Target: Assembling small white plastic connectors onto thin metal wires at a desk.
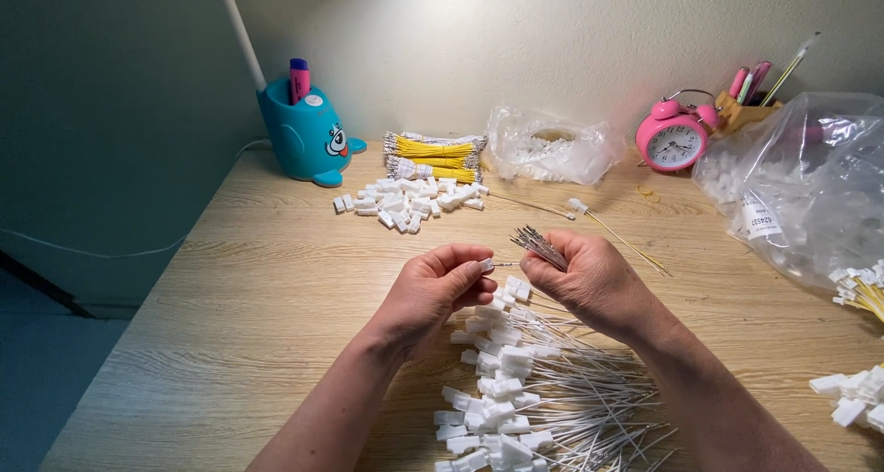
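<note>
My left hand (433,288) pinches a small white plastic connector (485,265); my right hand (589,279) grips a bundle of thin grey wires (539,244); many finished white-tipped wires (516,389) lie piled on the wooden table (258,279); loose white connectors (410,200) remain.

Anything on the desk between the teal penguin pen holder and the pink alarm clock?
Head view: bundles of yellow wires and a clear plastic bag of white parts lie between teal holder and clock.

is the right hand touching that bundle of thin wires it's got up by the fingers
Touching. The head view shows the right hand closed around the bundle of thin wires, whose metal tips fan out above its fingers with no gap between them.
</note>
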